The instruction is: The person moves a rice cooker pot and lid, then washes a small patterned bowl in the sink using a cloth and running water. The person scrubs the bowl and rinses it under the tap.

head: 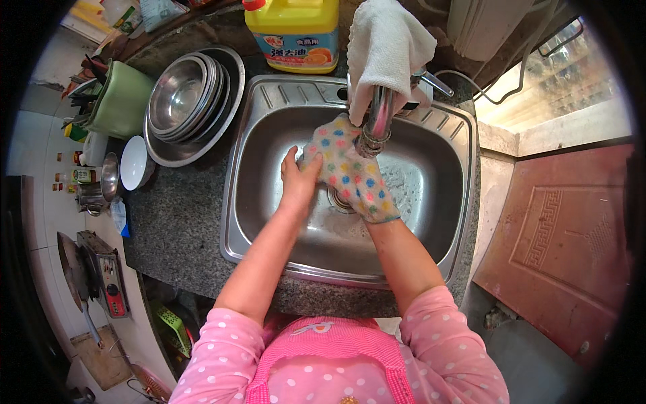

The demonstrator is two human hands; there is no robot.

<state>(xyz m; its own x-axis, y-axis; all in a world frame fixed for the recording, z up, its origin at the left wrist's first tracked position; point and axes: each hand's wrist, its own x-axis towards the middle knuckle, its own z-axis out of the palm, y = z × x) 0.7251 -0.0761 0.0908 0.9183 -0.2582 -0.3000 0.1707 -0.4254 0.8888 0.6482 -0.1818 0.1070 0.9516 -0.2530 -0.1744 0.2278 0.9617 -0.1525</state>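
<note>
A pale cloth mitt (339,166) with coloured polka dots covers my right hand (348,169) down to the wrist, over a stainless steel sink (262,202). The fingers inside it are hidden. At the mitt's left edge, my left hand (299,179) grips the cloth, its thumb on top and its fingers on the outer side. A metal faucet (379,123) reaches over the mitt from the back, its spout close above the cloth. Below the hands, the drain (340,201) is partly covered by the mitt. Water drops wet the basin's right side.
A white towel (386,45) drapes the faucet. Behind the sink stands a yellow detergent jug (298,35). Nested steel bowls (179,96), a white bowl (135,162) and a green utensil holder (121,98) stand left on the granite counter (176,227). A reddish panel (560,237) is at right.
</note>
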